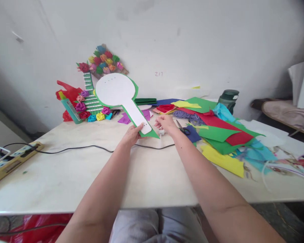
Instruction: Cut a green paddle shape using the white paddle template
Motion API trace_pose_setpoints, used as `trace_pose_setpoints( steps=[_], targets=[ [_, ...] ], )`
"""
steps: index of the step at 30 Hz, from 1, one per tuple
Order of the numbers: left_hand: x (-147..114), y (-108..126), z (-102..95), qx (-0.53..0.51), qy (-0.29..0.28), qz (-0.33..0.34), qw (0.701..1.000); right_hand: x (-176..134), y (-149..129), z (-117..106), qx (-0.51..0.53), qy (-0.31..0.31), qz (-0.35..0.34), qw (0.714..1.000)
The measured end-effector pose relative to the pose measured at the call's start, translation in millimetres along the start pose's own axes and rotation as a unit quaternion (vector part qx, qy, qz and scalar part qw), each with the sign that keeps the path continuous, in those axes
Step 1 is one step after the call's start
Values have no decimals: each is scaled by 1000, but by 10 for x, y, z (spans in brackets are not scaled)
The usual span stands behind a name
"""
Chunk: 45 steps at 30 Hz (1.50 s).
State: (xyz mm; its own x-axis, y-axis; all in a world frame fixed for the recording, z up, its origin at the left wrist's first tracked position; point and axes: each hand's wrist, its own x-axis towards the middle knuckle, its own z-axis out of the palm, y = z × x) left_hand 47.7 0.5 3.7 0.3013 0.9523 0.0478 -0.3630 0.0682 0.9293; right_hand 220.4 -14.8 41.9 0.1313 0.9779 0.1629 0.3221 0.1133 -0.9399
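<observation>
My left hand point(132, 135) grips the lower end of a white paddle-shaped cutout point(116, 90), which has a round head and a straight handle. Green paper point(155, 134) backs the cutout and sticks out past its edges. The cutout is held up at a tilt, its head toward the upper left. Just right of the handle's end, my right hand point(167, 123) is closed with its fingers pinched together; what they hold, if anything, is hidden. Below those fingers shows a small whitish object point(161, 132) I cannot make out. Scissors point(183, 128) lie right of my right hand.
Paper flowers point(106, 60) and a green glue bottle point(71, 109) stand at the back left. A black cord point(78, 147) crosses the table from a power strip point(15, 158). Coloured sheets point(223, 162) pile up on the right, before a dark green bottle point(228, 98).
</observation>
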Motion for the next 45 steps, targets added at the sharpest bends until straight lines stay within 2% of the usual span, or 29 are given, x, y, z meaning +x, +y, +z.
trace_pose_setpoints(
  steps=[3, 6, 8, 12, 15, 19, 25, 33, 41, 45],
  targets=[
    [10, -44, 38, 16, 1, 1, 1000, 120, 50, -236, -114, 78, -10, 990],
    [10, -71, 103, 32, 8, -4, 999, 163, 112, -522, -252, 129, -5, 959],
    [4, -67, 151, 39, 22, -6, 999, 144, 160, -714, -333, 143, 29, 932],
    [-13, -33, 218, 26, 42, 0, 999, 47, 289, -969, -473, 115, 125, 864],
    [-13, -28, 228, 20, 47, 5, 999, -9, 384, -992, -516, 65, 154, 840],
    [1, -53, 199, 17, 57, 14, 998, -23, 441, -913, -535, 46, 145, 831],
    [8, -58, 140, 28, 64, 39, 997, -20, 458, -888, -543, 62, 118, 829],
    [37, -24, 57, -27, 103, 63, 992, -37, 467, -975, -510, 95, 136, 844],
    [44, -13, 10, -79, 97, 70, 990, 1, 514, -958, -530, 76, 169, 827],
    [54, -18, -11, -101, 105, 67, 987, 13, 512, -945, -535, 78, 151, 828]
  ],
)
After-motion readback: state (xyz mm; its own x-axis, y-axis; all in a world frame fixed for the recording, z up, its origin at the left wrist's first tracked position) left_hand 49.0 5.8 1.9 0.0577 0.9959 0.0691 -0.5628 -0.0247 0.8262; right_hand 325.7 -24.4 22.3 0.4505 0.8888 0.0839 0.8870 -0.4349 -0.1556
